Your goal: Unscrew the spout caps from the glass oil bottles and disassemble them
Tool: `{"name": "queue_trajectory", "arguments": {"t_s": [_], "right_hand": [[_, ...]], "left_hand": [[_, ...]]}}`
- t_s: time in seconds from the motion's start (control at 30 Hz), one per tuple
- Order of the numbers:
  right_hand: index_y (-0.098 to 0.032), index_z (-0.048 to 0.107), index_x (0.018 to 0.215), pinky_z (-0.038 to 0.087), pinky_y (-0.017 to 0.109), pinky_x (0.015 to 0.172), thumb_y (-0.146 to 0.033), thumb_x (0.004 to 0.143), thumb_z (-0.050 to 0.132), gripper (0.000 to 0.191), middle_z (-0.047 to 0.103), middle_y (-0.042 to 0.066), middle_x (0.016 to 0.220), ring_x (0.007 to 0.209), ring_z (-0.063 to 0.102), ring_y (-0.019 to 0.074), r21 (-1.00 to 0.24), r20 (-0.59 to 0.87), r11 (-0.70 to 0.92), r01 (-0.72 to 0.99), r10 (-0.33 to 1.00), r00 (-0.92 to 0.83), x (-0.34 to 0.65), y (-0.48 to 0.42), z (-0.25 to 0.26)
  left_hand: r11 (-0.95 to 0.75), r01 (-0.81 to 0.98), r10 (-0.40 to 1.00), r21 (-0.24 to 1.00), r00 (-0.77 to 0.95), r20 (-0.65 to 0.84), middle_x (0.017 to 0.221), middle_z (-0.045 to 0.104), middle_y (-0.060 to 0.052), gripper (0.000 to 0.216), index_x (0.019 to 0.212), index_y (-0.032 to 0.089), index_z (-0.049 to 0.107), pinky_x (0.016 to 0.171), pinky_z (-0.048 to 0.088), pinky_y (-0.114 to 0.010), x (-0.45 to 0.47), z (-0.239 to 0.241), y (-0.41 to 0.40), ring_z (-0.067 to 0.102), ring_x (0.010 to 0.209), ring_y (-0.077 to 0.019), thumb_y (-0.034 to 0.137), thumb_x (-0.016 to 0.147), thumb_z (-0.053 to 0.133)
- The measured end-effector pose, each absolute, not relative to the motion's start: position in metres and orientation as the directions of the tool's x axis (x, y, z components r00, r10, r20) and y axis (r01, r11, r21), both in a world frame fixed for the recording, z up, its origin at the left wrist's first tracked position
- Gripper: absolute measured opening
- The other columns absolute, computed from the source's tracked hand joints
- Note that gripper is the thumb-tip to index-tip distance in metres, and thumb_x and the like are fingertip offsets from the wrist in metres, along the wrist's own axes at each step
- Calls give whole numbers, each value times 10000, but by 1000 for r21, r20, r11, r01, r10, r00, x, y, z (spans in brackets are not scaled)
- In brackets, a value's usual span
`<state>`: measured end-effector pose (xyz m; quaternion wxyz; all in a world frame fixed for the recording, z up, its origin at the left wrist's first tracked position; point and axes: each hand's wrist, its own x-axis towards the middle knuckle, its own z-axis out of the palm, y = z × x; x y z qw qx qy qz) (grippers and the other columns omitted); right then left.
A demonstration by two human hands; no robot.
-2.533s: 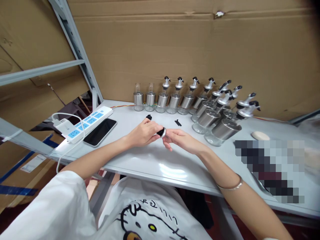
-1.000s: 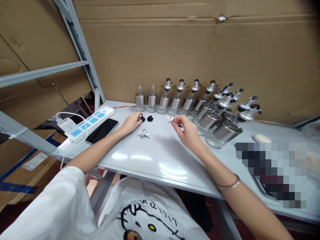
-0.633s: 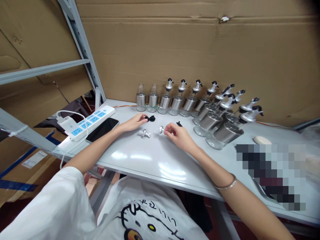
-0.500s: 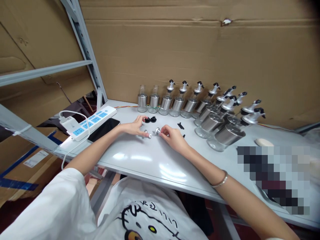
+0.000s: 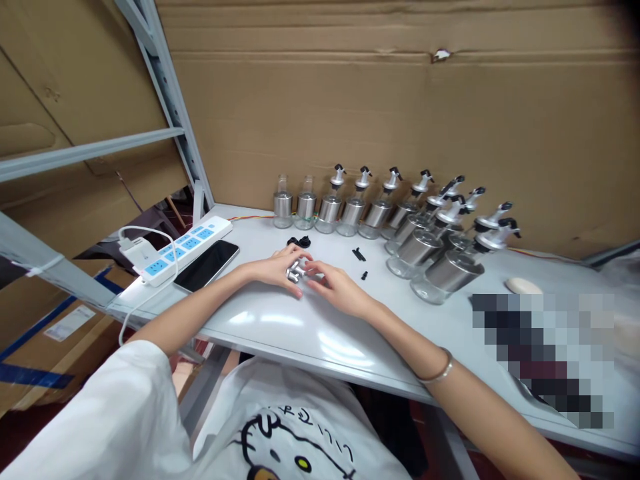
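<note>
My left hand (image 5: 277, 267) and my right hand (image 5: 336, 287) meet over the middle of the white table (image 5: 280, 320). Between their fingertips sit small silver spout parts (image 5: 295, 272); both hands pinch at them, fingers curled. Two black caps (image 5: 299, 241) lie just beyond my left hand. Small black clips (image 5: 358, 254) lie to the right of my hands. Along the back stand several glass and steel bottles (image 5: 350, 212); the two leftmost (image 5: 294, 203) have no spout, the others carry silver pourers.
A white power strip (image 5: 175, 247) with blue sockets and a black phone (image 5: 207, 265) lie at the left. A larger cluster of bottles (image 5: 445, 247) stands at the right, a pale oval object (image 5: 523, 285) beyond it. Cardboard lines the wall behind; a metal rack upright stands at left.
My right hand carried a silver spout part from near the bottles to the middle. My left hand left the black caps and closed on the other silver part; both hands now meet.
</note>
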<state>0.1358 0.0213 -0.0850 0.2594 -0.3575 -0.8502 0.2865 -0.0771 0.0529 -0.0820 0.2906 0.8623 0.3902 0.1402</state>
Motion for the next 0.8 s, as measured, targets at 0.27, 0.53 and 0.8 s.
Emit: {"name": "queue_trajectory", "arguments": {"t_s": [0.27, 0.53, 0.8], "right_hand": [[-194, 568, 992, 509, 347, 774, -249, 821, 521, 185, 629, 88, 1102, 971, 600, 191, -693, 352, 583, 424, 787, -506, 142, 33, -85], [-185, 486, 978, 424, 427, 938, -176, 740, 491, 239, 532, 112, 1027, 1023, 505, 231, -572, 716, 535, 622, 696, 59, 150, 106, -60], [-175, 571, 1033, 337, 490, 1049, -54, 727, 462, 347, 368, 158, 1322, 1265, 374, 276, -528, 696, 469, 708, 716, 45, 152, 173, -43]], "left_hand": [[-568, 602, 765, 561, 638, 89, 1214, 422, -111, 787, 1294, 221, 389, 1004, 386, -422, -70, -78, 46, 441, 1183, -270, 538, 656, 725], [-759, 601, 651, 253, 691, 313, 1150, 562, -122, 460, 1181, 187, 525, 960, 349, -411, -59, -67, 32, 495, 1102, -269, 489, 834, 546], [-837, 528, 546, 144, 784, 296, 1044, 612, -110, 306, 1057, 158, 573, 922, 344, -360, -55, -78, 32, 539, 1015, -229, 395, 883, 492]]}}
